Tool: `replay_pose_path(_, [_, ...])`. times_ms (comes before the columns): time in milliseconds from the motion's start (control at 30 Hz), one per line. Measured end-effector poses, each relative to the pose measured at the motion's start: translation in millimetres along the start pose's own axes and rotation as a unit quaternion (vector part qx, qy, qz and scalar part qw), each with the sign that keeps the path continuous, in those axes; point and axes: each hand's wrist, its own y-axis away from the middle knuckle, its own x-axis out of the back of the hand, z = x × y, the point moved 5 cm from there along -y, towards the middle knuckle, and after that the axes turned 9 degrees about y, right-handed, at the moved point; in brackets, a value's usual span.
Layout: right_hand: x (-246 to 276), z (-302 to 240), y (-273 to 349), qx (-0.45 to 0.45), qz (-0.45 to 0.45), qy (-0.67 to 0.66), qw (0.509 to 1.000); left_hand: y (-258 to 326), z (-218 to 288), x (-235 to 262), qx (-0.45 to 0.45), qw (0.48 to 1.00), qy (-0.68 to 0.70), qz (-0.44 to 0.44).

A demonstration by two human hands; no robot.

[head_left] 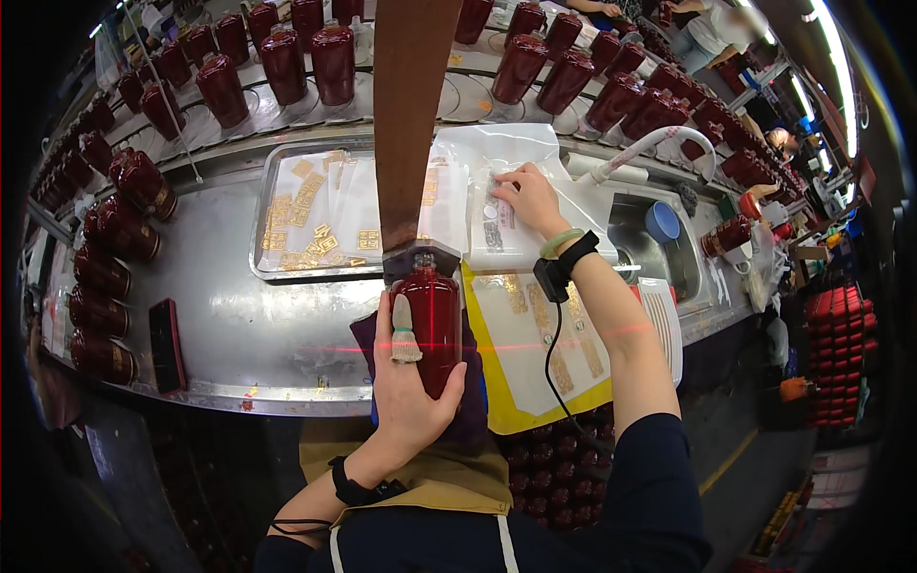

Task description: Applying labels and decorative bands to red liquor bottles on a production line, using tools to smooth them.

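A dark red glass bottle (437,315) lies on a purple cloth (361,329) in front of me, its neck away from me against a brown upright post (411,124). My left hand (411,387) is wrapped round its left side and base; one finger wears a pale fabric cover tied with green thread. A thin red light line crosses the bottle. Over a white sheet (525,143) with small silvery and pink stickers (492,229), my right hand (525,196) has its fingertips pinched together at the sheet. What they hold, if anything, is too small to make out.
Left of the post, a metal tray (263,250) holds gold stickers on white paper. A yellow board (478,368) carries another sticker sheet. At right are a sink (626,224), a blue bowl (662,222) and a faucet (659,143). A phone (166,346) and many red bottles (284,65) surround the workplace.
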Motion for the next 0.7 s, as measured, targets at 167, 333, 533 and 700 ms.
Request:
replay_pose_path(167, [-2.2, 1.5, 5.7, -0.008, 0.02, -0.009, 1.0, -0.8, 3.1, -0.6, -0.021, 0.998, -0.048, -0.027])
replay_pose_path(333, [-3.0, -7.3, 12.6, -0.004, 0.027, -0.017, 0.999, 1.7, 0.1, -0.4, 0.0, 1.0, -0.012, -0.01])
replay_pose_path(533, [1.4, -10.6, 18.4, -0.001, 0.047, -0.055, 0.997, 1.8, 0.0, -0.6, 0.001, 1.0, -0.007, -0.015])
replay_pose_path(700, [3.4, -14.0, 27.1, -0.002, 0.064, -0.125, 0.99, 1.6, -0.6, -0.1, -0.001, 1.0, 0.002, -0.006])
